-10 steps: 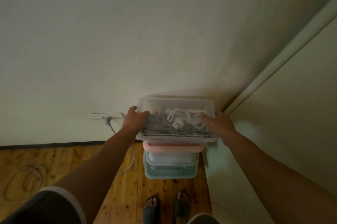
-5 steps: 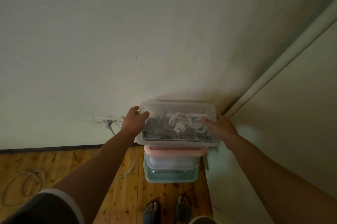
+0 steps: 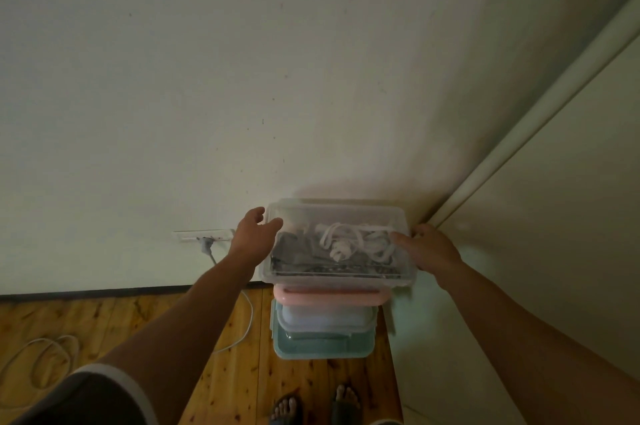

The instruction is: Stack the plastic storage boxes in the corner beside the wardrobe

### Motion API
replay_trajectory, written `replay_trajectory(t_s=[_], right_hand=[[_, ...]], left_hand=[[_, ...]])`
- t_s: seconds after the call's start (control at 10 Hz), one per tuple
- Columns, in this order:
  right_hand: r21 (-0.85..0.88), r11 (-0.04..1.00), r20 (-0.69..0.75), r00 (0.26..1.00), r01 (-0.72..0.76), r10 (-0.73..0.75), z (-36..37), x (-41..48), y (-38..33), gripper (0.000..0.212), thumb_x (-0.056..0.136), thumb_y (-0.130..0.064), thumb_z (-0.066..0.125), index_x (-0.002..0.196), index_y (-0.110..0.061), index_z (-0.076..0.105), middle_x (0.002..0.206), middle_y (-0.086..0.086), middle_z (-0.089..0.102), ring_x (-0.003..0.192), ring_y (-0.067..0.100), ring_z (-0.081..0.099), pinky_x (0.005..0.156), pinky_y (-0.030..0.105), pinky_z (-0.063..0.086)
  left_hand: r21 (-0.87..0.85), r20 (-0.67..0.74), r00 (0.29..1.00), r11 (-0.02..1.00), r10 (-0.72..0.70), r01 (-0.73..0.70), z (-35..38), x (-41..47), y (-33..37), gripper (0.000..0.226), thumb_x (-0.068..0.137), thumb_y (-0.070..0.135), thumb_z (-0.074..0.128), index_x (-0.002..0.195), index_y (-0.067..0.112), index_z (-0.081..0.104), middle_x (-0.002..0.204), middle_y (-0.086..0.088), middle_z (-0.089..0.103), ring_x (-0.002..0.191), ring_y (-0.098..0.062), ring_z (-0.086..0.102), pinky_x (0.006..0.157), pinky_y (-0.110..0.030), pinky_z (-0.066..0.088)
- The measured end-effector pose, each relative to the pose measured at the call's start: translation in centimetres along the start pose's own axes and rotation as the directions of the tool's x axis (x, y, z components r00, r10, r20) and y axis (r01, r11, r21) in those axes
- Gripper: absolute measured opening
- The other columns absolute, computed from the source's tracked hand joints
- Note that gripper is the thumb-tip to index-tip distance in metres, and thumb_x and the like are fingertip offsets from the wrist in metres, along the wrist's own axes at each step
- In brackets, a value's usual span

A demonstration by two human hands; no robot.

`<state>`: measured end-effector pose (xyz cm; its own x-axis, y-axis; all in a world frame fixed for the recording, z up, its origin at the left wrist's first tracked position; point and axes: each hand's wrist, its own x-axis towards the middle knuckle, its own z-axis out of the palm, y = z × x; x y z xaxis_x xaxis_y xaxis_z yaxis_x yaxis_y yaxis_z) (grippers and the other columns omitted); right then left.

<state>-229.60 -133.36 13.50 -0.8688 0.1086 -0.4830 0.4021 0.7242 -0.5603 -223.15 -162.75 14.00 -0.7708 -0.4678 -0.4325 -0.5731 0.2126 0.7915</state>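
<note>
Where the wall (image 3: 242, 78) meets the wardrobe (image 3: 554, 251), a clear box (image 3: 332, 277), white cord and grey cloth showing through it, appears to rest on three others: a pink box (image 3: 329, 296) directly beneath, then a pale box (image 3: 325, 319), then a teal box (image 3: 323, 345) on the floor (image 3: 104, 320). The right hand (image 3: 433, 251) holds the clear box's right end, thumb on the lid and fingers curled round the far corner. The left hand (image 3: 252, 241) is loose at the left end, thumb touching the lid's corner, fingers spread off the side. The step in hand looks like the last of the placing: seating the top box and letting go. It overhangs the pink box at both ends, so the next move likely calls for checking it sits square before the right hand releases. A socket (image 3: 204, 235) just left of the boxes feeds a white cable (image 3: 251, 314) trailing down beside them, and the person's feet (image 3: 284, 405) stand close in front. The wardrobe's base runs just beside the boxes' right side, leaving little room to shift them that way.
</note>
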Motion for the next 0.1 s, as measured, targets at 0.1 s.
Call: replay_trajectory(t_s=[0.1], right_hand=[[-0.02, 1.0, -0.01, 1.0, 0.005, -0.005, -0.35, -0.36, -0.19, 0.087, 0.077, -0.064, 0.064, 0.142, -0.011, 0.042, 0.146, 0.01, 0.045, 0.126, 0.03, 0.049, 0.099, 0.045, 0.046]], left_hand=[[-0.009, -0.016, 1.0, 1.0, -0.007, 0.006, -0.18, -0.21, 0.26, 0.059, 0.092, 0.031, 0.058, 0.144, 0.016, 0.037, 0.147, -0.008, 0.043, 0.13, -0.029, 0.043, 0.101, -0.042, 0.037]])
